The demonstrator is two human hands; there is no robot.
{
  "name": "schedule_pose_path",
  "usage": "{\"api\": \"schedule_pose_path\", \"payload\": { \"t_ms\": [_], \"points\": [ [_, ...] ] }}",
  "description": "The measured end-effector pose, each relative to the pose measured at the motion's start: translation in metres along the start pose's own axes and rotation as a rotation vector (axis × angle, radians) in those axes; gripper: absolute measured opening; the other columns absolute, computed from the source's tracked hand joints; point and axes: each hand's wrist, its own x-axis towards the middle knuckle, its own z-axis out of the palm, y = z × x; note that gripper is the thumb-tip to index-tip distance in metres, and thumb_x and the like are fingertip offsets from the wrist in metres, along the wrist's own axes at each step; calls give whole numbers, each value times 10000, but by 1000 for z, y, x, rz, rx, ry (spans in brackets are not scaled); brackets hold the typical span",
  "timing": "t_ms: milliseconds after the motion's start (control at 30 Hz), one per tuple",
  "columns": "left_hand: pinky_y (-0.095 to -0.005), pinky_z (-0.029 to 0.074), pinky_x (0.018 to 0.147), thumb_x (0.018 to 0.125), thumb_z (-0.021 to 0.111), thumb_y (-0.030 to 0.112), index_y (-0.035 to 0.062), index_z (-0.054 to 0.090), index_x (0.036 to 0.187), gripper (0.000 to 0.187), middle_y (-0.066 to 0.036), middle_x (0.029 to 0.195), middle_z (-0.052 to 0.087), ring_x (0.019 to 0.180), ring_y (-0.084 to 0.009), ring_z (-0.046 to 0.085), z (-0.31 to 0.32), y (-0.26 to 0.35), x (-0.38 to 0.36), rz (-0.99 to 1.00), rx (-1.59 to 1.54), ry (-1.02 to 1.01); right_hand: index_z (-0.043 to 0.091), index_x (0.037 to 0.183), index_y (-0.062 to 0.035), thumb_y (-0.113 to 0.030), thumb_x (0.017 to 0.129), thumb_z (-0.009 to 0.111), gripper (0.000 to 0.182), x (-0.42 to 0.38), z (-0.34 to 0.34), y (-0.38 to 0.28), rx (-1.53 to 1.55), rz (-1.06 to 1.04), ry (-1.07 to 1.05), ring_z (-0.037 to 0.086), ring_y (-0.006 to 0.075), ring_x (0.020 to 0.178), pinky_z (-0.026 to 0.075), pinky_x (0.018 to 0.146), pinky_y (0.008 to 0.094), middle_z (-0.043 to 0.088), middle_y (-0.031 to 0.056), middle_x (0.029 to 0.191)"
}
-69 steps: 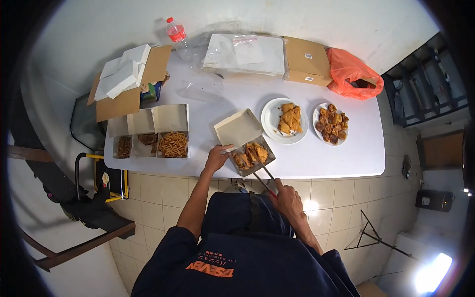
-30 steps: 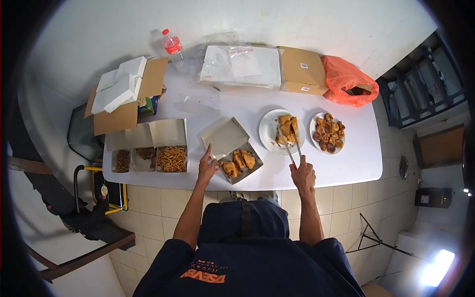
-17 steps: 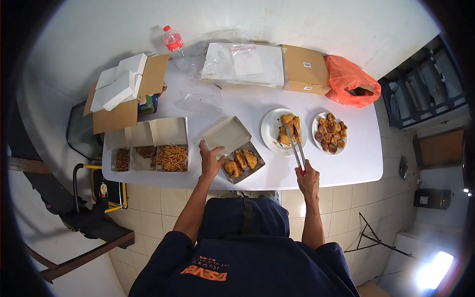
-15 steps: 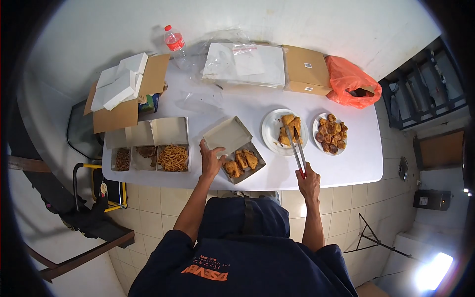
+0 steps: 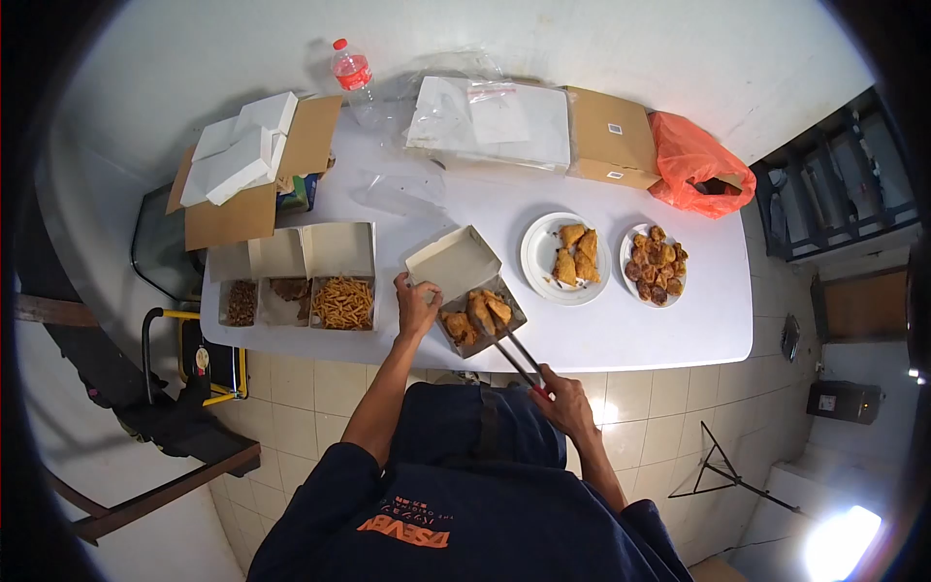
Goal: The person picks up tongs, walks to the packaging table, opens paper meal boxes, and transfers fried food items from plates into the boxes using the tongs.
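My right hand point(image 5: 565, 400) is closed around the handle of metal tongs point(image 5: 514, 354), whose tips are in an open cardboard box point(image 5: 470, 351) among golden fried pieces point(image 5: 460, 327). My left hand point(image 5: 418, 305) is at the left edge of this box, beside its raised lid point(image 5: 454, 264); its fingers are curled at the rim. To the right, a white plate point(image 5: 534, 276) bears several triangular fried pieces point(image 5: 586, 269). Farther right, a smaller plate point(image 5: 631, 236) holds several round browned pieces point(image 5: 654, 273).
Left on the white table point(image 5: 640, 341) stand three open food boxes, one with fries point(image 5: 342, 303). Behind are a carton point(image 5: 229, 223) with white boxes, a bottle point(image 5: 353, 74), a brown box point(image 5: 613, 131) and a red bag point(image 5: 696, 163). A yellow-framed step stool point(image 5: 228, 369) stands at left.
My right hand has moved the tongs left from the triangular pieces on the plate to the open box. My left hand stays by the box, its fingers now more curled.
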Motion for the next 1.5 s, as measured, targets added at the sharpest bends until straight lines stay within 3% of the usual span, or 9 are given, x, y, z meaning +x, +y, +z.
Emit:
{"api": "schedule_pose_path", "payload": {
  "t_ms": [300,500,600,833,967,1000,1133,1367,1500],
  "points": [
    [-488,442,1033,794,782,111,125,695,1114,332,-227,1299,426,1255,-449,465,-4,-6,-2,3,-27,-71,524,1374,-108,-323,916,706,538,-6,-9,-18,-77,55,-31,706,401,890,562,776,497,715,189,936],
    [-473,456,987,768,786,29,130,421,1339,685,-217,1262,433,1164,-420,528,2,-6,-3,47,-92,54,482,1409,-118,-351,935,673,562,-8,1,-25,-270,93,-50,711,420,873,586,770,505,703,214,1047],
    [-449,471,971,759,803,-2,125,287,1358,802,-226,1285,457,1174,-377,556,13,-17,5,-43,-433,108,483,1416,-117,-368,949,650,556,-11,-2,-28,-241,75,-17,708,435,877,587,765,516,696,217,1070],
    [-436,495,969,786,817,-4,154,-44,1494,1126,-242,1370,487,1218,-312,544,-6,12,9,-621,-909,24,487,1419,-120,-333,928,693,573,-21,12,-19,-240,48,76,711,446,875,595,743,518,700,227,1088],
    [-454,546,932,884,755,119,71,254,1510,804,-205,1383,525,1188,-316,596,2,-21,24,-691,-1114,-35,469,1430,-115,-340,908,716,621,-22,21,-8,-245,61,38,708,456,875,596,751,529,698,227,1099],
    [-460,563,886,969,665,219,73,438,1429,534,-177,1335,564,1158,-303,620,3,-25,27,-642,-1140,-82,477,1424,-107,-348,908,714,616,-23,18,-8,-235,64,51,707,447,883,593,747,528,694,224,1088],
    [-441,550,897,1045,546,262,86,473,1405,408,-107,1297,599,1145,-262,626,-16,2,27,-622,-1061,-83,488,1420,-82,-359,897,723,637,-28,5,-16,-154,77,77,701,429,904,586,755,514,691,218,1047],
    [-443,494,947,1008,599,178,115,468,1422,439,-92,1311,596,1193,-249,588,-27,17,33,-520,-1092,-137,522,1415,-28,-290,863,770,660,-30,0,7,67,50,211,699,391,860,562,754,460,700,201,933],
    [-445,459,970,972,634,116,155,474,1425,482,-64,1323,602,1235,-239,551,-44,36,27,-504,-974,-209,538,1375,-16,-243,844,808,637,-32,-18,3,193,132,270,672,317,684,518,632,420,656,153,758]
  ]
}}
